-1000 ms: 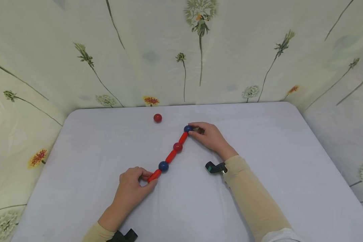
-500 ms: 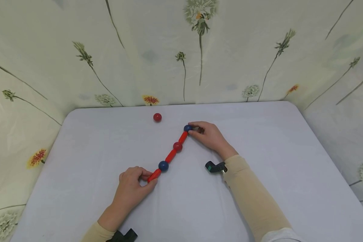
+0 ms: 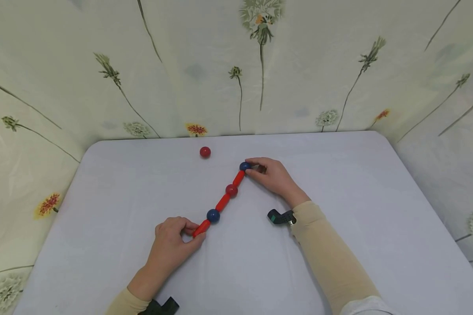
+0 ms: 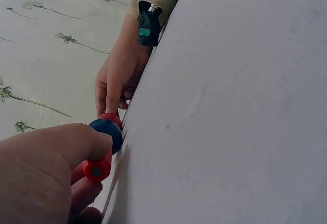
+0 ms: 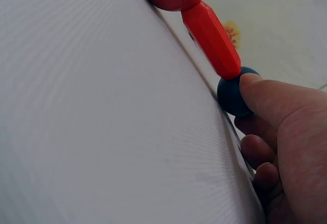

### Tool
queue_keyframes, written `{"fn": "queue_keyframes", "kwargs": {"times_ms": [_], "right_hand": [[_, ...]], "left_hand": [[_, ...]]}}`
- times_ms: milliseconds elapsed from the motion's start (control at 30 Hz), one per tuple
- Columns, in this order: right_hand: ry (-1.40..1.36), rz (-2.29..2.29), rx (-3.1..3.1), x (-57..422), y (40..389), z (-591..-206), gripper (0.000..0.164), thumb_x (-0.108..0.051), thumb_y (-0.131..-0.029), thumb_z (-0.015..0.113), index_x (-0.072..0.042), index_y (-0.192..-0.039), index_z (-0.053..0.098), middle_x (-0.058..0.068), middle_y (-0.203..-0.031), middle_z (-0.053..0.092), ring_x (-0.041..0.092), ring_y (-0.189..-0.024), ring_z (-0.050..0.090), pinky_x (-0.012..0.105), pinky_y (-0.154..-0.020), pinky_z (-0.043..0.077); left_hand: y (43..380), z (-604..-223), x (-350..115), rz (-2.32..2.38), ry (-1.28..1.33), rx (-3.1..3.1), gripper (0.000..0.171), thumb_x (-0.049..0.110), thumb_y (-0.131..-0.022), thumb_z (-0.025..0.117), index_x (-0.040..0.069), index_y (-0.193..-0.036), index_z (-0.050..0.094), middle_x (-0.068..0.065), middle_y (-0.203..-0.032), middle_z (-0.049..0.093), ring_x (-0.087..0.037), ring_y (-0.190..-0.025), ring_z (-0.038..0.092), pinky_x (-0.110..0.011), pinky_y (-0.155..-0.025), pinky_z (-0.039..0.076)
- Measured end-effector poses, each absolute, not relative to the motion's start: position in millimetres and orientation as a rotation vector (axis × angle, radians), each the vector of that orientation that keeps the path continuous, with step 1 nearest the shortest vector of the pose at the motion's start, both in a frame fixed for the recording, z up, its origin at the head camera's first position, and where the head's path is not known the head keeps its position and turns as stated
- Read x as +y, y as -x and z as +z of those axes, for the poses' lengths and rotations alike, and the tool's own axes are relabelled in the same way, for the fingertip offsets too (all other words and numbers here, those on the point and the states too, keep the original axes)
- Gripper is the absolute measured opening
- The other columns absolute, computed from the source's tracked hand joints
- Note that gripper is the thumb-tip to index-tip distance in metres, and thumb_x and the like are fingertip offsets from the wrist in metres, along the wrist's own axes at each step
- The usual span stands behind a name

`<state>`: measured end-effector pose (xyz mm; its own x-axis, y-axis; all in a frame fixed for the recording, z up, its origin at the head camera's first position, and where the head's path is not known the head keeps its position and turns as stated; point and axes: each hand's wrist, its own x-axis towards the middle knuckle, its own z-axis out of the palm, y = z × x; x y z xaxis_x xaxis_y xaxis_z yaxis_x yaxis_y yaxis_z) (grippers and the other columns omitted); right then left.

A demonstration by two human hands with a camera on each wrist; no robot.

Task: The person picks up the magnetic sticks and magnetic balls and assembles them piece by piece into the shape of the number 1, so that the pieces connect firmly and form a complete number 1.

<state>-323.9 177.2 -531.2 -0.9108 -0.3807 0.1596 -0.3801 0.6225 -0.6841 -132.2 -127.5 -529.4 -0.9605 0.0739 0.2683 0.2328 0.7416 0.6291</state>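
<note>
A straight chain of red rods and balls runs diagonally between the two hands in the head view. At its near end, the left hand (image 3: pixel 173 243) pinches a red rod (image 3: pixel 202 228) between thumb and fingers. A blue ball (image 3: pixel 213 215) joins that rod to a middle red rod (image 3: pixel 222 202), followed by a red ball (image 3: pixel 231 190) and a far red rod (image 3: pixel 238 178). The right hand (image 3: pixel 273 177) pinches the blue ball (image 5: pixel 236 95) at the far end with thumb and fingers. In the left wrist view, the near rod's end (image 4: pixel 96 171) shows a grey disc.
One loose red ball (image 3: pixel 205 152) lies near the back edge of the white-covered table (image 3: pixel 114 197). Behind the table hangs a flower-printed cloth (image 3: pixel 181 65). Each wrist wears a dark camera mount (image 3: pixel 280 217).
</note>
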Motion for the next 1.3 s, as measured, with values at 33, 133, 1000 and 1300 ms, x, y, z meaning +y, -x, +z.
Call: {"fn": "queue_keyframes", "kwargs": {"times_ms": [33,133,1000,1300], "right_hand": [[0.660,-1.192,2.829,177.1,324.0,-531.3,0.040,-0.043,-0.092,0.069,-0.027,-0.129,0.066,-0.008,-0.098,0.065,0.014,-0.083,0.056,0.033,-0.073,0.049],[0.654,-1.194,2.831,177.0,324.0,-531.0,0.040,-0.043,-0.092,0.069,-0.028,-0.129,0.066,-0.009,-0.098,0.065,0.014,-0.084,0.056,0.033,-0.074,0.048],[0.645,-1.208,2.814,176.3,322.2,-529.8,0.040,-0.042,-0.092,0.069,-0.027,-0.129,0.066,-0.007,-0.097,0.064,0.015,-0.084,0.055,0.034,-0.073,0.048],[0.629,-1.203,2.825,175.6,322.4,-530.5,0.039,-0.041,-0.092,0.070,-0.027,-0.128,0.067,-0.008,-0.097,0.065,0.014,-0.084,0.055,0.034,-0.074,0.048]], "left_hand": [[132.3,-529.6,-127.6,-1.026,0.241,-2.717,0.022,0.024,-0.073,0.088,0.020,-0.087,0.071,0.015,-0.078,0.061,-0.007,-0.078,0.050,-0.040,-0.081,0.034],[132.1,-529.5,-127.6,-1.019,0.239,-2.722,0.023,0.025,-0.073,0.088,0.020,-0.087,0.071,0.015,-0.078,0.061,-0.007,-0.079,0.050,-0.041,-0.082,0.033],[131.2,-529.1,-126.5,-0.993,0.239,-2.726,0.018,0.026,-0.075,0.084,0.022,-0.082,0.069,0.017,-0.074,0.061,-0.008,-0.083,0.051,-0.042,-0.084,0.031],[131.2,-528.3,-126.4,-0.988,0.232,-2.726,0.018,0.027,-0.075,0.084,0.022,-0.082,0.069,0.016,-0.075,0.061,-0.008,-0.083,0.052,-0.043,-0.084,0.031]]}}
